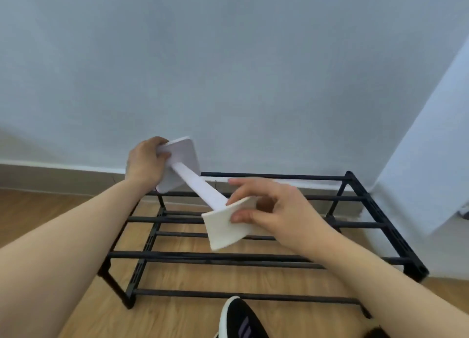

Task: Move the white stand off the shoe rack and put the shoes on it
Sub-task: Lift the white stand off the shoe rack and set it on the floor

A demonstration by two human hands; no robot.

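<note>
The white stand (200, 188) is held tilted above the black shoe rack (253, 257), lifted off its bars. Its far square plate is clasped by the left hand (146, 164), fingers curled round the edge; the near plate is pinched by the right hand (272, 211), thumb below and fingers spread above, only partly closed. Whether the near plate's lower corner touches a bar cannot be told, as the frame is blurred there. A black shoe (241, 322) with a white sole lies on the wooden floor (76, 312) just in front of the rack.

The stand should be carried clear sideways with both plates supported, so the post is not levered, and kept high enough that no bar is caught. It is best set down well apart from the rack, leaving the top tier free for the shoes.
</note>
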